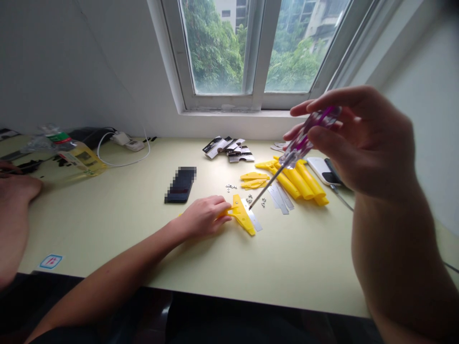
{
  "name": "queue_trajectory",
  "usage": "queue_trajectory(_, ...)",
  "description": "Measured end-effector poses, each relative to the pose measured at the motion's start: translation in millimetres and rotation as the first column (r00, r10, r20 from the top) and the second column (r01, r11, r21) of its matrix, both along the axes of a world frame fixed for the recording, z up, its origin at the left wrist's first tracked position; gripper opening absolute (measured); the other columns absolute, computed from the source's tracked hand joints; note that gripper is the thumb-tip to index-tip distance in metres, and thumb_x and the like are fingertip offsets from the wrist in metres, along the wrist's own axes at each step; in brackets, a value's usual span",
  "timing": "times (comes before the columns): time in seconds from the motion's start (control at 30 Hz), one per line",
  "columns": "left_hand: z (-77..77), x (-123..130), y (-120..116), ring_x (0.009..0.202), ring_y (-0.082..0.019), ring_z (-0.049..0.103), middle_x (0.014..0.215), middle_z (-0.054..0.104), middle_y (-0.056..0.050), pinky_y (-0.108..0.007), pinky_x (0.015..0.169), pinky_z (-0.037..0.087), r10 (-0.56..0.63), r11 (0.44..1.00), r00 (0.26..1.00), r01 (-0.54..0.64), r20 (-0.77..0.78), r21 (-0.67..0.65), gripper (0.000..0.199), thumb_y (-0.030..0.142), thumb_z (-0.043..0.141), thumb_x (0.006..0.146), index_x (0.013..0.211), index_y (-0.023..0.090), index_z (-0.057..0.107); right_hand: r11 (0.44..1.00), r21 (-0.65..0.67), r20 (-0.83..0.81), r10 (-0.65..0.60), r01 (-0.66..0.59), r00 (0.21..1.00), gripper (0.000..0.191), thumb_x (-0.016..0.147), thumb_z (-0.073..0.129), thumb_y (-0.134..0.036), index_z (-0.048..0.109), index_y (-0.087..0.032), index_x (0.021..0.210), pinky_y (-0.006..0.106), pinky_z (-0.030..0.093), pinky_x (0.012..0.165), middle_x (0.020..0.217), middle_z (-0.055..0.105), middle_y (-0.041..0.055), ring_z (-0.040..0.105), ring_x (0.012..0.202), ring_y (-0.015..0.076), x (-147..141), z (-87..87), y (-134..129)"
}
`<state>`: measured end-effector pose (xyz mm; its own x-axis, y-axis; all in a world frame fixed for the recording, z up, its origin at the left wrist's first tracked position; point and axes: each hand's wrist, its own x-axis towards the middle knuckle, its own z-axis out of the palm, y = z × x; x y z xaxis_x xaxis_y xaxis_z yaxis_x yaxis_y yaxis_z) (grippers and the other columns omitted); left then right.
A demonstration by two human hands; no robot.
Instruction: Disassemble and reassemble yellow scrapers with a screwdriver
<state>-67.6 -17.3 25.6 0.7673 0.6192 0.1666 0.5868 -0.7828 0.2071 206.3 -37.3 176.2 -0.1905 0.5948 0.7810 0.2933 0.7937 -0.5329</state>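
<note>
On the table [118, 215], a bottle [84, 156] and a charger [121, 138] with a white cable [125, 166] are toward the far left corner, near another person's arm [14, 215] at the left edge. A sticker [50, 261] is by the near edge, at left. A phone [183, 184] lies left of centre, a white device [317, 167] toward the far right corner.

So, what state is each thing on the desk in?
Screwdriver: in right hand, tip down
Yellow head: gripped by left hand
Blade: beside the head
Screws: loose
Yellow handles: bunched together
Spare blades: loose, overlapping
Phone: flat, screen dark
Bottle: holding yellow liquid
</note>
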Motion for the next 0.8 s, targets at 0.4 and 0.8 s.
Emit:
queue_trajectory(0.4,11.8,-11,8,0.084,-0.018,0.062,0.101,0.065,-0.005,-0.029,0.073,0.047,0.080,0.989,0.997,-0.077,0.012,-0.124,0.021,0.036,0.052,0.093,0.104,0.020,0.060,0.997,-0.072,0.005,-0.035,0.036,0.999,0.021,0.085,0.068,-0.016,0.063,-0.024,0.103,0.032,0.063,0.077,0.104,0.065,0.0021,0.071,0.082,0.0157,15,-19.8,45)
queue_trajectory(0.8,24.5,-2,14,0.083,-0.017,0.060,0.103,0.065,-0.005,-0.027,0.070,0.044,0.074,0.982,0.997,-0.069,0.023,-0.173,0.029,0.041,0.052,0.093,0.107,0.020,0.066,0.992,-0.124,0.000,-0.036,0.036,0.999,0.020,0.084,0.070,-0.022,0.064,-0.029,0.102,0.039,0.063,0.081,0.103,0.065,0.0016,0.071,0.084,0.0199,16,-20.4,46)
